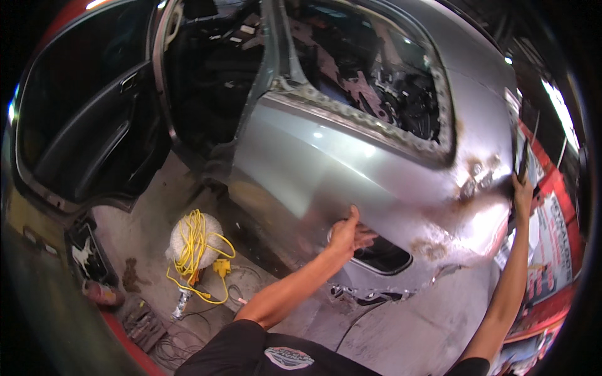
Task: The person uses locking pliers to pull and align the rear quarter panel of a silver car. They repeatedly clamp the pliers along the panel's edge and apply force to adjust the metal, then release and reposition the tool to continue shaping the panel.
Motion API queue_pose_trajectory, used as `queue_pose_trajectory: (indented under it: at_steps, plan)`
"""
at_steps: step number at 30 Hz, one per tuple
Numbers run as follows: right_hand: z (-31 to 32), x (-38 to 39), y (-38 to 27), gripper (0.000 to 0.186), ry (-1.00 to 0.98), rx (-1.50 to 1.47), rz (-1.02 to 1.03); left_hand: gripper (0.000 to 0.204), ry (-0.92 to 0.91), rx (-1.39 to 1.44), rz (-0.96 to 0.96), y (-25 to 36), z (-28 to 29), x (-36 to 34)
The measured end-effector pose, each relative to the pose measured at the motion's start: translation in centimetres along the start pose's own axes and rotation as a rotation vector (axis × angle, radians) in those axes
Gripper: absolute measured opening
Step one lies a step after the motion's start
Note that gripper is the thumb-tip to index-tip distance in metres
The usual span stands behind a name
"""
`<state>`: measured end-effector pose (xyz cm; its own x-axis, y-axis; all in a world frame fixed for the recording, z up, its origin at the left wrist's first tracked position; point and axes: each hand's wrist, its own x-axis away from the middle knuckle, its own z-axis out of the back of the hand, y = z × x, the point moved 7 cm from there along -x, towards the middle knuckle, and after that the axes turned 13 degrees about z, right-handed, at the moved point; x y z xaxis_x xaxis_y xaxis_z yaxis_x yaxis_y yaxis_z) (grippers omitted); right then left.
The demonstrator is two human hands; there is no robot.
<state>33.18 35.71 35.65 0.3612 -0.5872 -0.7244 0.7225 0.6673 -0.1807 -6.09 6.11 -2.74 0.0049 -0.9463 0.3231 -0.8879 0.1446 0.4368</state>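
A silver-grey car body panel (326,169) spans the middle, with a dark window opening (401,81) above. My left hand (348,237) is at the lower part of the panel, thumb raised against the metal and fingers apart. Its fingers reach over the left end of a dark rounded opening (389,258). At the car's right edge, my right hand (522,188) is closed around a dark, narrow piece (524,161) whose kind I cannot make out. Between the hands lie a rough, brownish, bare-metal patch (480,178) and a smaller worn spot (429,249).
An open car door (94,125) stands at the left. On the concrete floor, a coiled yellow cord (197,238) rests on a pale round object, beside a power tool (182,304). Dark cables (357,326) trail below the car. Red-and-white printed boxes (552,244) stand at the right.
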Motion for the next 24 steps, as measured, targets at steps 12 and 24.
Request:
queue_pose_trajectory:
  at_steps: [12,24]
  plan:
    - [1.0,0.4,5.0,0.022,0.075,-0.131,0.024,0.075,-0.038,0.068,0.075,-0.3,-0.2,0.0]
    - [0.5,0.7,-4.0,0.051,0.05,0.064,-0.03,0.074,-0.031,-0.045,0.067,1.0,0.1,-0.5]
